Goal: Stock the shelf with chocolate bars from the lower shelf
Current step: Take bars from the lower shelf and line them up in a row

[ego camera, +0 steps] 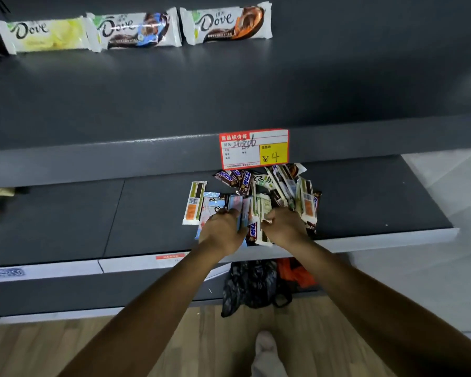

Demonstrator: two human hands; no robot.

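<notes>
Dark grey lower shelf [365,202] carries a loose heap of wrapped chocolate bars [280,186] near its front edge. The left hand [222,234] is curled round a blue-and-pink bundle of bars [238,210]; the right hand [286,227] pinches a white-wrapped bar [264,208]. Slick wrappers may slip from so full a grasp and drop over that edge.

Arms outstretched; left hand [223,230] and right hand [286,227] (knuckles up) grip chocolate bars [264,206].

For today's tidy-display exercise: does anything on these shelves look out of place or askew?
Yes. The chocolate bars on the lower shelf lie in a jumbled heap, crossing at all angles, some barcode side up, unlike the three Dove bars in a row on the upper shelf.
</notes>
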